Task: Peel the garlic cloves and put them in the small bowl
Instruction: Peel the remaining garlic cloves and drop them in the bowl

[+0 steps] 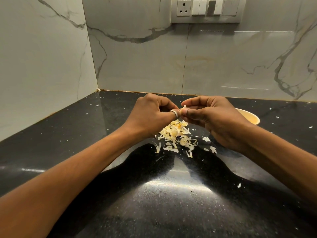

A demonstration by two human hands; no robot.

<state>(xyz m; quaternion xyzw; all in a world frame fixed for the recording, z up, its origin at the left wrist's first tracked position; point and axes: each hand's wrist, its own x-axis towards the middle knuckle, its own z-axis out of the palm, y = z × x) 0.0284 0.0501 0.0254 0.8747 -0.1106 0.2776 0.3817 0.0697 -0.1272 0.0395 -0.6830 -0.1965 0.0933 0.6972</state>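
Both hands meet above the black counter [85, 134]. My right hand [212, 115] pinches a small pale garlic clove [183, 108] between thumb and fingers. My left hand [151, 114], with a ring on one finger, pinches the same clove at its left end, fingers curled. Below the hands lies a heap of garlic skins and cloves [176, 133]. The small cream bowl [252, 117] stands behind my right hand, mostly hidden; its contents cannot be seen.
Loose flakes of skin are scattered over the counter, one near the front right [239, 185]. Marble walls close the counter at the left and back. A switch and socket panel [207, 10] sits high on the back wall.
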